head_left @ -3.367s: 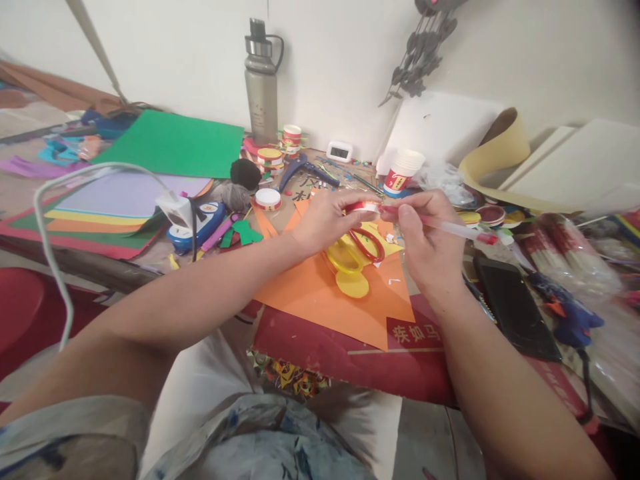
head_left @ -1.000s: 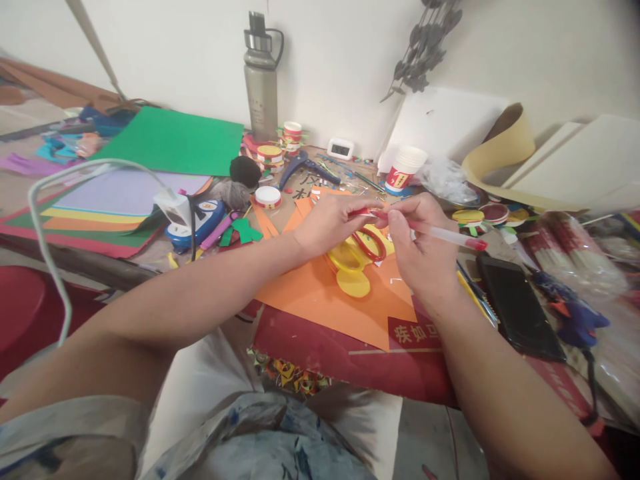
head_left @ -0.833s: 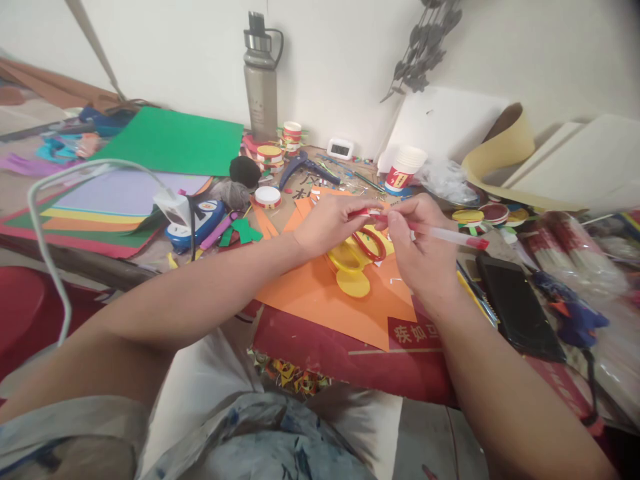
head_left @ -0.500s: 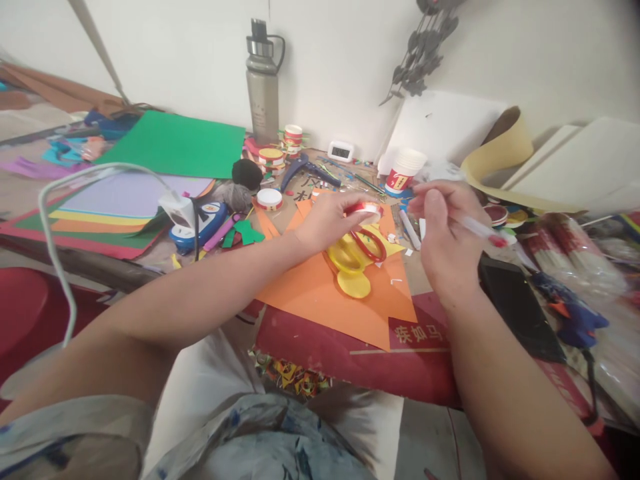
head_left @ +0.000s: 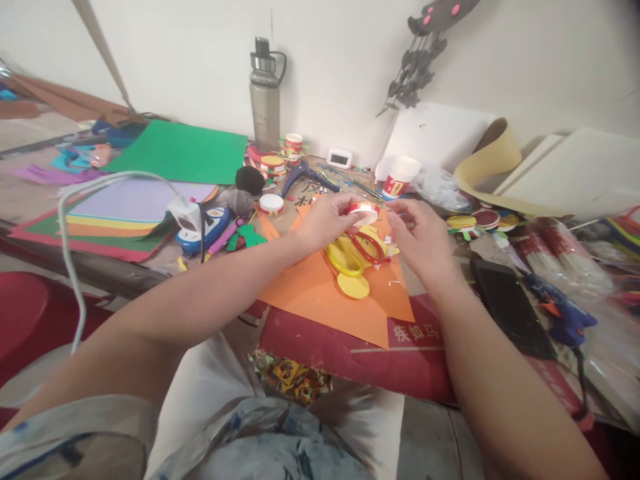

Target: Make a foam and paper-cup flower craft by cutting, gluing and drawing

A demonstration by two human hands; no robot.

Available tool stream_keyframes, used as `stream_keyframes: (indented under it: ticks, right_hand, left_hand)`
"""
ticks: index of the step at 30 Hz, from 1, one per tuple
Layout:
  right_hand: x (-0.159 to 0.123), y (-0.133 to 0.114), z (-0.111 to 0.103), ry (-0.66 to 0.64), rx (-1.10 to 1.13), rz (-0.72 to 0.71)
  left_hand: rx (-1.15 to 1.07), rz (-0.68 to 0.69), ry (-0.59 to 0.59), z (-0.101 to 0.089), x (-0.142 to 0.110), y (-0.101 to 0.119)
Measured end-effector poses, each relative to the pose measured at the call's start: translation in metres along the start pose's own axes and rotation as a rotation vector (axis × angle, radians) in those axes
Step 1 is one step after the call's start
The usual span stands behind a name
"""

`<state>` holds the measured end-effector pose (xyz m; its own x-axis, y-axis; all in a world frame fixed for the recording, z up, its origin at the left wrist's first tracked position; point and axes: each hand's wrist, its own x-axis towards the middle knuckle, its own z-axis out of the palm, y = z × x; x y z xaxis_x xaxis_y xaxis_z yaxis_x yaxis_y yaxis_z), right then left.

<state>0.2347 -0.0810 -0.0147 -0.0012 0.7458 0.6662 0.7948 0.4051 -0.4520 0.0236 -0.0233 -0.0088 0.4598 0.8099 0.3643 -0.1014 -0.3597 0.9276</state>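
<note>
My left hand (head_left: 327, 223) pinches a cut-down paper cup (head_left: 364, 213), a shallow red and white ring, between thumb and fingers. Close to its right side, my right hand (head_left: 423, 237) has its thumb and fingers drawn together; what they hold, if anything, is hidden. Below the cup lie scissors with red and yellow handles (head_left: 367, 247). A yellow paper disc (head_left: 353, 286) rests just in front of them. Both are on orange paper sheets (head_left: 330, 313), with small white scraps nearby.
A stack of paper cups (head_left: 400, 177), a small digital clock (head_left: 339, 158) and a grey bottle (head_left: 265, 107) stand at the back. Coloured sheets (head_left: 185, 150) lie left, beside a blue power strip (head_left: 204, 230). To the right are a black phone (head_left: 510, 303) and a blue glue gun (head_left: 565, 313).
My right hand has come left toward the cut-down cup. The blurred translucent stick with a red end seen by it before is out of sight. My left hand keeps its hold.
</note>
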Motion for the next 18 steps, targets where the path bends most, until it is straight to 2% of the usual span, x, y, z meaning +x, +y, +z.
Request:
stream_keyframes:
  ticks: [2, 4, 8, 12, 18]
  right_hand:
    - [0.0, -0.016, 0.001, -0.005, 0.085, -0.006]
    - [-0.002, -0.023, 0.003, -0.004, 0.078, -0.015]
    - [-0.004, -0.019, 0.004, 0.011, 0.008, -0.065]
    - [-0.003, -0.015, 0.002, 0.015, 0.04, -0.063]
    - [-0.003, -0.02, 0.0, 0.05, -0.015, -0.067]
  left_hand:
    - [0.028, 0.009, -0.014, 0.001, -0.002, 0.002]
    - [0.05, 0.02, -0.038, 0.002, -0.003, 0.002]
    - [0.015, 0.06, -0.107, 0.002, -0.003, -0.001]
    - [-0.107, 0.048, -0.193, -0.002, -0.005, 0.001]
    - [-0.168, 0.016, -0.186, -0.004, -0.006, 0.006]
